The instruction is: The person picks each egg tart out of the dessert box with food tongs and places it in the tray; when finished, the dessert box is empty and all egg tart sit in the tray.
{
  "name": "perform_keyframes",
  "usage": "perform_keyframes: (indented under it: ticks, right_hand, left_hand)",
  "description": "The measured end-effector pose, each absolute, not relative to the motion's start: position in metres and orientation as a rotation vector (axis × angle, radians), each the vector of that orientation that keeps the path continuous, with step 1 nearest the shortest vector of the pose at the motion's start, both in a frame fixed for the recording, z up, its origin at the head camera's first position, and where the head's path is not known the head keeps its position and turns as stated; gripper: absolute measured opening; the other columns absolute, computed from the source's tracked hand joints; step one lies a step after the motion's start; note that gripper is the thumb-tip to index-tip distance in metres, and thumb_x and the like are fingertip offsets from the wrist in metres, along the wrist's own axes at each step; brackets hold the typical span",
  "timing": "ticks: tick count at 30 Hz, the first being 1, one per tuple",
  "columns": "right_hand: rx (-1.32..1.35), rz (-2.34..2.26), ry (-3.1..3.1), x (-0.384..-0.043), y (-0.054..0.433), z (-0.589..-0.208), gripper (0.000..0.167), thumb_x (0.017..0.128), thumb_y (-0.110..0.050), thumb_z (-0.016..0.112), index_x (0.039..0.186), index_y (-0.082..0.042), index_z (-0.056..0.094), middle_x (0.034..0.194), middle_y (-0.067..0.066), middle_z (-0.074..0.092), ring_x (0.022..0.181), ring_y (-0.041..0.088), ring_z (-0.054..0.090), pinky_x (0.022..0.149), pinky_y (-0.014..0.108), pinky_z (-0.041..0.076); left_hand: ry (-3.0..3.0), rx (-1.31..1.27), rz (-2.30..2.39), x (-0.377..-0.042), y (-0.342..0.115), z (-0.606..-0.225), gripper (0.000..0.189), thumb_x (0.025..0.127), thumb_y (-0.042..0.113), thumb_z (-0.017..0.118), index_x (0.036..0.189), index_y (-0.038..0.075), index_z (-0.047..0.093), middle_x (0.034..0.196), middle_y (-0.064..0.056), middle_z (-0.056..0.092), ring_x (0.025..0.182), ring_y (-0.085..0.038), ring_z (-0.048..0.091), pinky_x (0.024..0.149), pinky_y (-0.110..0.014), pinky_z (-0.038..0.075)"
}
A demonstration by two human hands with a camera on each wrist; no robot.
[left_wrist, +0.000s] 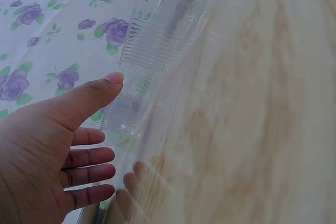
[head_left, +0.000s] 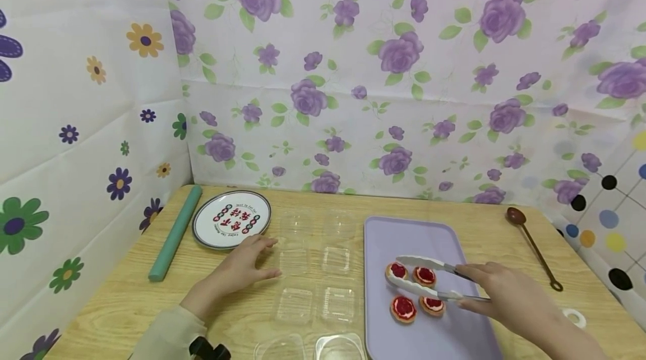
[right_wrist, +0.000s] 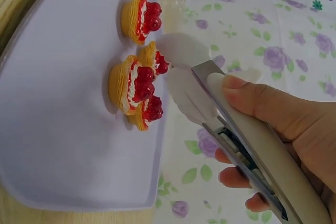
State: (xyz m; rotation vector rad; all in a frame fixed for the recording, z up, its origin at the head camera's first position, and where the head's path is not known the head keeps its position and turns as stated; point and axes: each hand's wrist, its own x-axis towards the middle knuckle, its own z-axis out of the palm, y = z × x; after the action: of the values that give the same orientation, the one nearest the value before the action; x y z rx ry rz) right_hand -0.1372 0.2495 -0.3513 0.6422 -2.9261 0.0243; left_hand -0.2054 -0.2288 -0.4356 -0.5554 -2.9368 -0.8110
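Observation:
My right hand (head_left: 510, 301) grips a pair of tongs (head_left: 416, 289) with white tips and metal arms. The tongs' tips are spread apart over several small tarts (head_left: 404, 309) with red fruit and cream, which sit on a lilac tray (head_left: 383, 236). One tip overlaps the upper left tart in the head view. In the right wrist view, thumb and fingers close round the tongs' handles (right_wrist: 262, 156). My left hand (head_left: 237, 270) hovers left of the clear plastic containers (head_left: 294, 307), its fingers loosely spread and holding nothing. The left wrist view shows the containers (left_wrist: 157, 40) beyond its fingertips.
A round plate (head_left: 202, 234) with red lettering lies at the back left, beside a green roll (head_left: 174, 236). On the right are a brown long-handled spoon (head_left: 532, 245) and a white ring (head_left: 581, 319). Flowered cloth (head_left: 343, 85) hangs behind the wooden table (head_left: 126, 304).

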Motion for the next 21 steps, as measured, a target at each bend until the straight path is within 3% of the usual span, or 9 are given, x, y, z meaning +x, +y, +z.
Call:
perform_keyframes:
  ticks: [8, 14, 21]
  right_hand:
    - [0.566, 0.073, -2.901, -0.135, 0.259, -0.358, 0.06, 0.071, -0.054, 0.076, 0.117, -0.017, 0.069, 0.093, -0.001, 0.071, 0.076, 0.014, 0.066, 0.056, 0.03, 0.051]
    - [0.475, 0.251, -2.961, -0.134, 0.267, -0.363, 0.066, 0.072, -0.057, 0.073, 0.122, -0.015, 0.066, 0.109, 0.007, 0.071, 0.091, 0.027, 0.069, 0.069, 0.046, 0.056]
    - [0.403, 0.367, -2.968, -0.133, 0.279, -0.371, 0.069, 0.074, -0.055, 0.073, 0.127, -0.011, 0.063, 0.115, 0.015, 0.069, 0.098, 0.036, 0.067, 0.076, 0.055, 0.055]
  left_hand:
    - [-2.933, -0.574, -0.803, -0.206, -0.226, -0.435, 0.071, 0.079, 0.042, 0.076, 0.135, 0.005, 0.052, 0.122, -0.01, 0.058, 0.115, -0.028, 0.054, 0.1, -0.048, 0.047]
    - [-2.935, -0.566, -0.803, -0.206, -0.226, -0.436, 0.071, 0.079, 0.043, 0.075, 0.135, 0.006, 0.053, 0.121, -0.008, 0.058, 0.114, -0.027, 0.055, 0.099, -0.048, 0.048]
    - [-2.925, -0.581, -0.795, -0.205, -0.228, -0.435, 0.07, 0.079, 0.043, 0.076, 0.135, 0.007, 0.053, 0.12, -0.007, 0.059, 0.111, -0.024, 0.055, 0.096, -0.046, 0.049]
